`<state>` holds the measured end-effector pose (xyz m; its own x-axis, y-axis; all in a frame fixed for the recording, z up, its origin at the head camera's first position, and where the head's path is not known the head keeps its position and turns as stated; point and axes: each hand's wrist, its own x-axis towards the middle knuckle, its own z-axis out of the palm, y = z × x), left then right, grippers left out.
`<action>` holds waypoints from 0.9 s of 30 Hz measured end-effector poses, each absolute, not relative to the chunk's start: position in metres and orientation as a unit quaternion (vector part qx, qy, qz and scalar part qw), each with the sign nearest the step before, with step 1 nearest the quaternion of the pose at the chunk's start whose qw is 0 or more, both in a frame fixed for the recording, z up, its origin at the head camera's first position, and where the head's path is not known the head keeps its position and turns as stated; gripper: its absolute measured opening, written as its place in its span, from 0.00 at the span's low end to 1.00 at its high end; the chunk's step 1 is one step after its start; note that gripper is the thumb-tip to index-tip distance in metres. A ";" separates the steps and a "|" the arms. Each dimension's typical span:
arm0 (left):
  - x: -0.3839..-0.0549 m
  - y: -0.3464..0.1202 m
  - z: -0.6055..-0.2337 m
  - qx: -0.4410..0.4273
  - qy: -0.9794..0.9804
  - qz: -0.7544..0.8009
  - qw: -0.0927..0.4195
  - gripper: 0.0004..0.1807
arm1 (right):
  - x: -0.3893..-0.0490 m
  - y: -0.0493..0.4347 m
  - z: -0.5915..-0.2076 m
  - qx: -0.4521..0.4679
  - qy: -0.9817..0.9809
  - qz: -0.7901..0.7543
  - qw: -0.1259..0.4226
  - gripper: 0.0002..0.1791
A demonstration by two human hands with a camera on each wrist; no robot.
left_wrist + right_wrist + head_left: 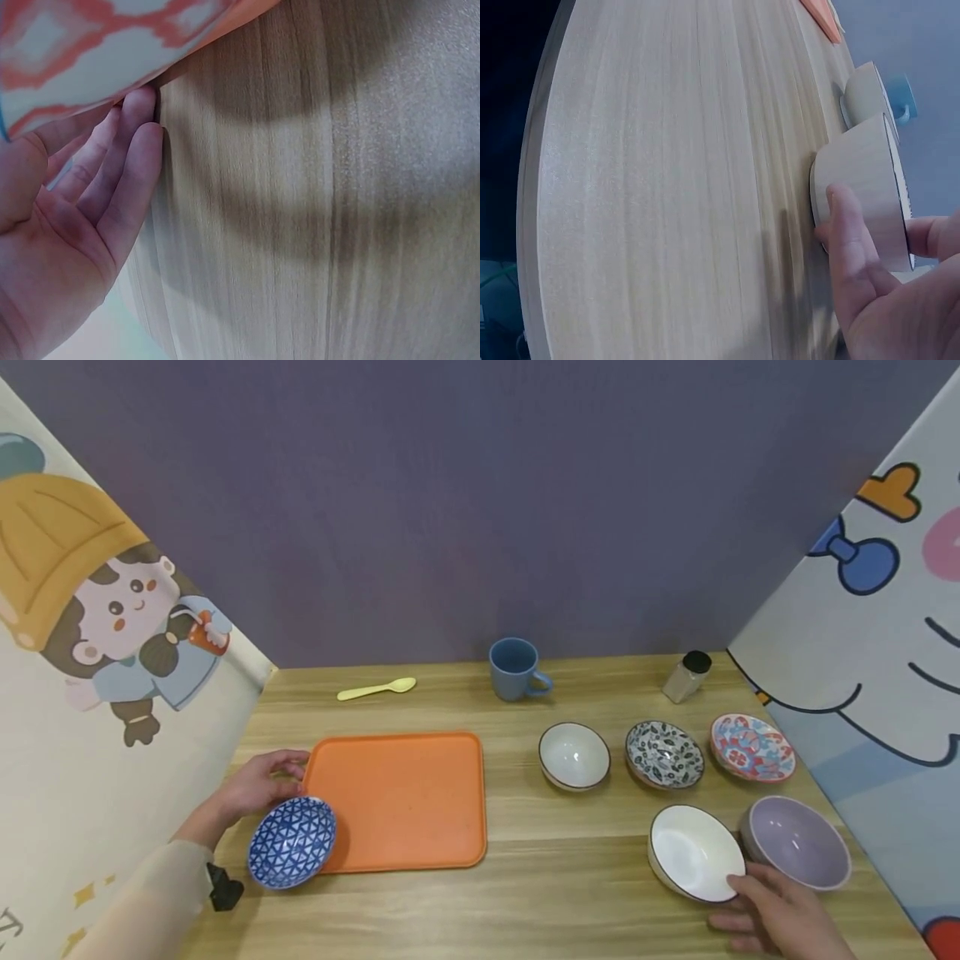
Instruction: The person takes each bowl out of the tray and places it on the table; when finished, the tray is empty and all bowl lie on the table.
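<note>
My left hand (262,781) lies beside the left edge of an orange tray (393,866). A blue-and-white patterned bowl (292,843) stands next to it, overlapping the tray's lower left corner from above. The left wrist view shows the fingertips (142,101) against the red-patterned outside of this bowl (97,60), fingers fairly straight. My right hand (780,910) holds a white, dark-rimmed bowl (696,852), thumb over the rim and fingers along its outer wall (862,195). Whether that bowl is lifted I cannot tell. A lilac bowl (798,843) is just right of it.
Behind the right-hand bowls stand a smaller white bowl (574,756), a black-and-white patterned dish (665,754) and a red-and-blue patterned dish (752,747). Along the back are a yellow spoon (375,689), a blue mug (514,670) and a black-capped shaker (686,677). Walls enclose three sides.
</note>
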<state>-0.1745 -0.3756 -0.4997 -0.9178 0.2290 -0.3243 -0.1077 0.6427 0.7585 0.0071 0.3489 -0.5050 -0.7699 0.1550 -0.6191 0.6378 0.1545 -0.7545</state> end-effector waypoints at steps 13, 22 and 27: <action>-0.172 -0.375 -0.504 0.040 0.876 0.436 0.200 0.32 | 0.010 0.350 -0.505 0.303 0.717 -0.592 0.209 0.47; -0.173 -0.375 -0.502 0.042 0.874 0.440 0.200 0.33 | 0.017 0.360 -0.497 0.264 0.809 -0.487 0.199 0.52; -0.172 -0.376 -0.501 0.043 0.873 0.441 0.202 0.33 | 0.014 0.362 -0.479 0.246 0.840 -0.443 0.195 0.49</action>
